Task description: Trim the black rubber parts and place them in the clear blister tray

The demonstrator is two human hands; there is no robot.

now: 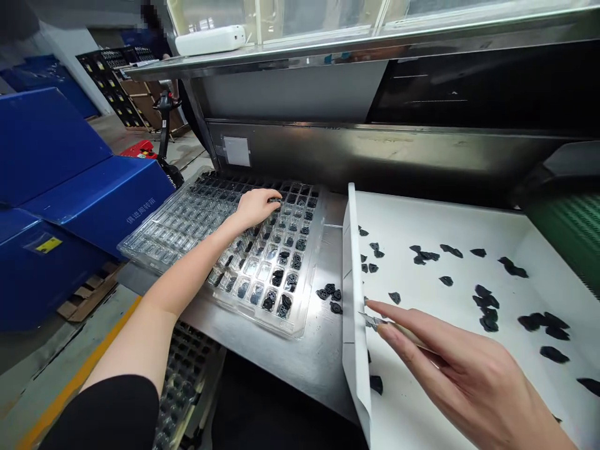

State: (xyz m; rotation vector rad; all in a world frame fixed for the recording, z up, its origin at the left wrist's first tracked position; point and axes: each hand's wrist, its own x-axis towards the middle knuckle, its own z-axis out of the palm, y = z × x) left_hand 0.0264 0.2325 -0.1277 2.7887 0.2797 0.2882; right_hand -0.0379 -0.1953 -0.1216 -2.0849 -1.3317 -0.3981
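My left hand reaches over a clear plastic tray with many small pockets. Its thumb and fingertips curl together at a back pocket; what they hold, if anything, is too small to make out. Small black moulded parts fill many pockets, mostly at the right side of the tray. My right hand grips a slim craft knife with a pale handle, its pointed metal blade by the rim of a white bin. Black parts lie scattered inside the bin, singly and in clumps.
Several black parts lie loose on the metal bench between tray and bin. A metal shelf carrying a white device overhangs the back. Blue boxes stand left, more filled trays below, and a green mesh belt at right.
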